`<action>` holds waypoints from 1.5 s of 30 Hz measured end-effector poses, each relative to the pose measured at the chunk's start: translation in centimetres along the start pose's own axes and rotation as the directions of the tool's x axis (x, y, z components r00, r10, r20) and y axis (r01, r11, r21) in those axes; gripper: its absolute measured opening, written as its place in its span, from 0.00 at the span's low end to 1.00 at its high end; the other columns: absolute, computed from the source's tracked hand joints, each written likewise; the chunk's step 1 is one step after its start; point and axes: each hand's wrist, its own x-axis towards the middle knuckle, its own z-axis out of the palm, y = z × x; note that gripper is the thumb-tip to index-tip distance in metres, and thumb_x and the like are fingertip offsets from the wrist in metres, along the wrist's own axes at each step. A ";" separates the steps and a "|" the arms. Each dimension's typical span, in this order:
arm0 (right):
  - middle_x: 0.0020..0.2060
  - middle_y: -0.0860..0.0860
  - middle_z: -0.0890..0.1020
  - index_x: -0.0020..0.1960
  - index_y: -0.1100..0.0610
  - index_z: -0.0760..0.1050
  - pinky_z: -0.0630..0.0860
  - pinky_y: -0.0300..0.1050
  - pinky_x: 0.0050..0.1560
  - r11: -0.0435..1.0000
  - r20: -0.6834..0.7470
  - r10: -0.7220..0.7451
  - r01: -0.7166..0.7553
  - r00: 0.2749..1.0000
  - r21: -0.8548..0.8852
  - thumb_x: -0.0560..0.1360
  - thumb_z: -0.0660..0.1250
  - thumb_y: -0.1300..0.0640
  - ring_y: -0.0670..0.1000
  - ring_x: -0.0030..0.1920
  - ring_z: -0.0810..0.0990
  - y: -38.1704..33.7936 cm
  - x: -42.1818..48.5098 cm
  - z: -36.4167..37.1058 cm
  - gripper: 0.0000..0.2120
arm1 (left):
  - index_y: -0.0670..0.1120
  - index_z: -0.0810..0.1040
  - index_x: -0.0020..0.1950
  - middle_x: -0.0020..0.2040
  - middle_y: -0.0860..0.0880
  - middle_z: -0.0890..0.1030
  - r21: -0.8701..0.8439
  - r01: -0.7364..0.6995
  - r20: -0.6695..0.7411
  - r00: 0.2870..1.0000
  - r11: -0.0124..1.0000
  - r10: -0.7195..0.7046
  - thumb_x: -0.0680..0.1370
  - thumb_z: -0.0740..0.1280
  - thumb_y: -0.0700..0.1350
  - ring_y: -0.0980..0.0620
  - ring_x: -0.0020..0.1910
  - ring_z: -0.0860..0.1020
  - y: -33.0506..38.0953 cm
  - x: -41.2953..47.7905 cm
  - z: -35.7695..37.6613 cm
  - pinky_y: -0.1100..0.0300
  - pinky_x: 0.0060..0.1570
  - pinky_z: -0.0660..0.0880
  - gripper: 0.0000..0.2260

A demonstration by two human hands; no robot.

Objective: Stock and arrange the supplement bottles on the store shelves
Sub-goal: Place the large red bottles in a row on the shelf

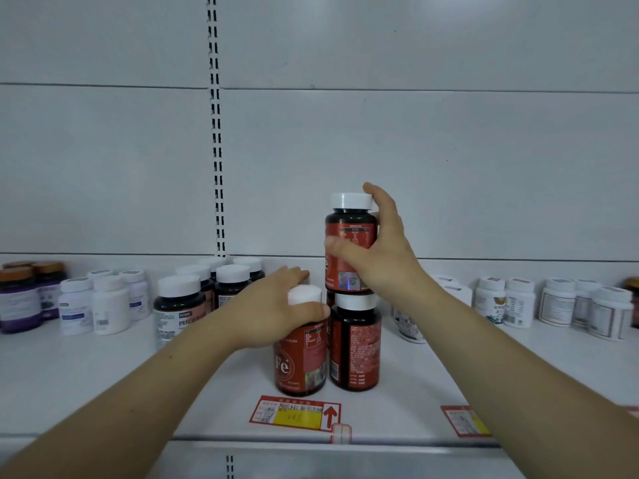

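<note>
Bottles with red labels and white caps stand clustered at the middle of the white shelf [103, 375], seen from the head camera, the only view. The left hand [273, 309] lies over the near left bottle [301, 364], fingers curled across its cap and thumb pressed to the cap's near right edge. Just right of it stands the near right bottle [356, 347], with no hand on it. The right hand [380, 254] grips the upper bottle [349, 233] from its right side, thumb across the label's near face, fingers wrapped behind, forefinger raised beside the cap. That bottle is upright, long axis vertical, on or just above a bottle in the row behind; whether it rests there cannot be told. The coming move likely turns on this: the upper bottle lies left of the right palm, over the far row, and must be plumb at release, while the nearer, lower left hand steadies the base.
</note>
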 end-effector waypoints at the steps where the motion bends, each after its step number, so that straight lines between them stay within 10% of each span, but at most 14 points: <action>1: 0.58 0.47 0.72 0.70 0.35 0.56 0.80 0.43 0.48 0.999 -0.036 -0.006 0.008 0.999 0.053 0.70 0.73 0.53 0.46 0.52 0.79 -0.1 -0.1 -0.1 0.37 | 0.53 0.60 0.75 0.74 0.53 0.62 -0.009 0.001 -0.007 1.000 1.000 -0.001 0.73 0.66 0.60 0.52 0.70 0.65 -0.1 0.0 0.1 0.55 0.66 0.67 0.33; 11: 0.49 0.53 0.80 0.68 0.50 0.66 0.80 0.50 0.40 0.790 0.038 0.180 -0.167 0.983 0.590 0.76 0.66 0.58 0.51 0.41 0.82 -0.9 0.6 -1.1 0.22 | 0.55 0.69 0.69 0.68 0.56 0.69 -0.063 -0.065 -0.106 0.993 0.996 0.058 0.74 0.68 0.57 0.62 0.58 0.64 -0.1 0.0 1.0 0.70 0.51 0.65 0.24; 19: 0.39 0.53 0.81 0.59 0.55 0.71 0.80 0.48 0.38 0.651 0.137 0.220 -0.250 0.966 0.716 0.77 0.60 0.56 0.51 0.35 0.81 -1.0 0.3 -1.5 0.11 | 0.55 0.69 0.69 0.66 0.58 0.68 -0.102 -0.056 -0.106 0.993 0.993 0.045 0.73 0.68 0.56 0.60 0.58 0.67 -0.1 -0.1 0.8 0.65 0.53 0.67 0.25; 29: 0.45 0.54 0.81 0.59 0.54 0.73 0.79 0.52 0.45 0.739 0.036 0.256 -0.219 0.966 0.637 0.77 0.61 0.52 0.54 0.42 0.82 -1.9 -1.5 -1.8 0.13 | 0.58 0.59 0.74 0.74 0.55 0.63 -0.186 -0.055 -0.186 0.982 0.981 0.020 0.74 0.67 0.57 0.56 0.66 0.66 -1.9 -2.5 0.0 0.60 0.59 0.65 0.31; 45: 0.54 0.59 0.81 0.65 0.54 0.70 0.79 0.57 0.51 0.688 0.202 0.316 -0.371 0.927 0.624 0.63 0.70 0.50 0.60 0.53 0.82 -2.1 -9.1 -1.0 0.31 | 0.55 0.54 0.77 0.78 0.53 0.53 0.522 0.182 0.082 0.962 0.833 -0.261 0.73 0.45 0.72 0.53 0.76 0.52 -4.4 -8.9 4.2 0.46 0.73 0.51 0.36</action>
